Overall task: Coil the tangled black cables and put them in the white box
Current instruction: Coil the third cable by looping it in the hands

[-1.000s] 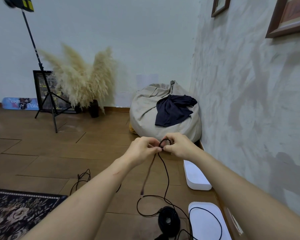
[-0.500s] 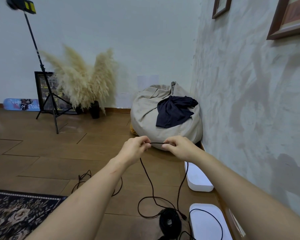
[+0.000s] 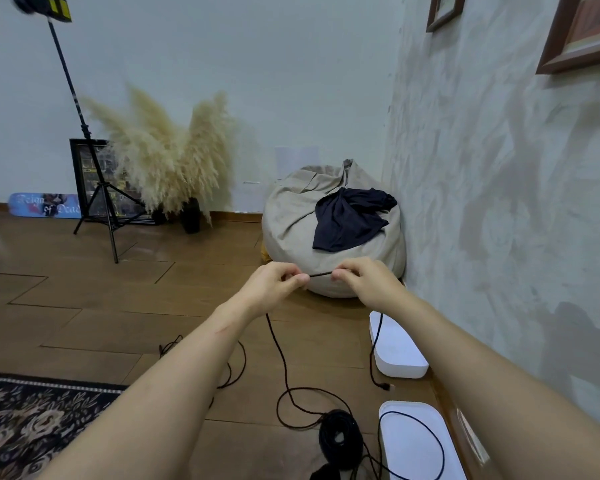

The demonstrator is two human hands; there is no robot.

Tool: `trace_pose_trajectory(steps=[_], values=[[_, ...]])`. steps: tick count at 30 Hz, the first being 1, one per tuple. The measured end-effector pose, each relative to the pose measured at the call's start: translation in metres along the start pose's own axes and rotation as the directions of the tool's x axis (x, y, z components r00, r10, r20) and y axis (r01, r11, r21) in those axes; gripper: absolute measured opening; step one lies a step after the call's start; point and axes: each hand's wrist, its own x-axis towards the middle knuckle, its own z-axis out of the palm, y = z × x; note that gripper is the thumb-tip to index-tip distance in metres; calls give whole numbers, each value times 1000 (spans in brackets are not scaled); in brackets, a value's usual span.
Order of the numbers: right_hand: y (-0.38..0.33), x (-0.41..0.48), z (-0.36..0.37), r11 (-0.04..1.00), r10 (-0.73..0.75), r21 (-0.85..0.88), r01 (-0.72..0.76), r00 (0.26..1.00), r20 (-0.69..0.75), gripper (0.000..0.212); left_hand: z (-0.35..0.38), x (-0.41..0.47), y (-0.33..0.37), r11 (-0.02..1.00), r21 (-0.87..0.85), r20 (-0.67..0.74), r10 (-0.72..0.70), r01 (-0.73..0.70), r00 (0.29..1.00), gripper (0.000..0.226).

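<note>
Cable [image 3: 321, 274]: thin, black, a short span held taut and level between both hands, raised in front of the beanbag [image 3: 291, 230]. Left hand [image 3: 274, 287] has its fingers curled, tips pinching the cable. Right hand [image 3: 364, 282] does the same and grips the other end of the span.

Below the left hand the cable drops to the floor [image 3: 118, 323], loops once and runs to a black coil [image 3: 340, 438] lying at bottom centre. Below the right hand a free tail hangs across the far white part [image 3: 399, 351]; its plug end is just off that part's near edge.

The near white part [image 3: 413, 445] sits by the wall, just right of the coil, with a cable loop lying over it. Can't tell which white part is the box and which the lid.

A second loose cable [image 3: 236, 362] is on the floor, partly behind the left forearm. Rug [image 3: 32, 427] is bottom left. A dark cloth [image 3: 350, 216] is draped on the beanbag. Pampas grass [image 3: 163, 157] and a tripod [image 3: 94, 188] stand at the back wall.
</note>
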Motion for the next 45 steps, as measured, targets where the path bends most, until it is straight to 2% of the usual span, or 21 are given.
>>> trace_pose_trajectory(steps=[3, 5, 8, 10, 12, 14, 16, 18, 20, 22, 23, 25, 29, 30, 32, 35, 37, 40, 41, 43, 45], values=[[6, 1, -7, 998, 42, -38, -43, 999, -19, 21, -7, 1, -6, 999, 33, -51, -23, 24, 998, 25], [4, 3, -5, 998, 43, 34, -45, 998, 46, 13, -6, 3, -4, 999, 43, -71, 2, 1, 997, 23], [-4, 2, 0, 990, -46, 135, 29, 990, 131, 13, -2, 4, 4, 996, 63, -52, 66, -62, 996, 22], [-5, 2, -4, 998, -49, 52, 45, 995, 85, 22, -6, 3, 0, 995, 87, -52, 54, -49, 997, 22], [2, 2, -14, 998, 14, -68, -13, 1000, 23, 24, -16, 0, -11, 993, 114, -67, 17, -10, 998, 22], [9, 0, -18, 993, 67, -104, -61, 996, 53, 21, -21, -1, -15, 990, 141, -87, 20, -7, 996, 22], [3, -3, -14, 997, 64, 42, -72, 985, 157, 17, -16, 2, -5, 989, 134, -86, 69, -57, 994, 20], [-11, -6, -6, 982, -5, 186, -39, 974, 228, 14, -6, 5, 9, 984, 130, -71, 128, -118, 989, 18], [-15, -2, -6, 992, -64, 120, 47, 989, 135, 19, -6, 6, 11, 985, 123, -58, 130, -122, 990, 19], [-5, 1, -15, 999, -14, -32, 14, 1000, 8, 24, -16, 4, 0, 991, 116, -76, 78, -68, 994, 22], [3, 0, -20, 995, 23, -95, -24, 1000, -10, 24, -21, 3, -8, 992, 118, -93, 52, -41, 994, 23], [11, -3, -22, 985, 68, -162, -59, 996, 52, 20, -25, 2, -14, 991, 134, -116, 33, -17, 993, 24], [-13, -10, -7, 994, -12, 113, -11, 980, 199, 10, -8, 5, 10, 985, 131, -99, 124, -110, 987, 20], [-17, -9, -4, 993, -54, 117, 34, 982, 179, 12, -4, 5, 15, 982, 132, -81, 147, -135, 986, 20], [-17, -3, -6, 997, -73, 19, 72, 994, 78, 21, -4, 6, 15, 982, 127, -55, 149, -141, 987, 21], [-4, -4, -23, 994, 8, -111, -18, 996, -86, 24, -21, 4, -5, 989, 139, -78, 71, -60, 994, 24], [6, -7, -31, 993, 54, -103, -60, 997, -59, 22, -30, 2, -14, 985, 169, -108, 52, -33, 993, 26], [-1, -10, -22, 995, 28, 91, -41, 990, 139, 13, -25, 3, 0, 982, 166, -131, 107, -85, 986, 23], [-6, -9, -15, 992, -12, 130, -8, 988, 152, 14, -20, 4, 8, 981, 159, -115, 130, -111, 985, 21], [-12, -4, -9, 992, -61, 118, 50, 994, 91, 17, -11, 6, 15, 977, 154, -75, 158, -145, 985, 19], [-12, -1, -15, 999, -53, 6, 53, 998, -22, 24, -14, 5, 8, 981, 152, -75, 129, -116, 989, 21]])
